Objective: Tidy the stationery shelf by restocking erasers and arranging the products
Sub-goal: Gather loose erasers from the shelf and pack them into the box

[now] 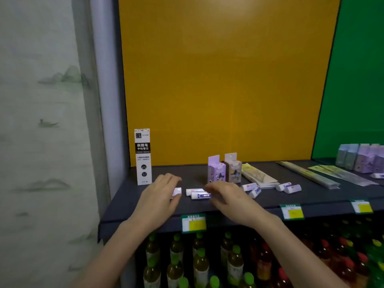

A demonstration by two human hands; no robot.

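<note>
Erasers (197, 193): loose along the shelf (311, 197) front edge, one pair lying between both hands. Left hand (160, 194): curled round one eraser (177, 191), just right of the tall white refill box (143, 156), easy to clip and topple. Right hand (226, 196): blurred, fingers loosely spread, nothing visibly held, beside the pair. Risks nudging them off the front edge, or knocking the purple box (216, 172) behind.
</note>
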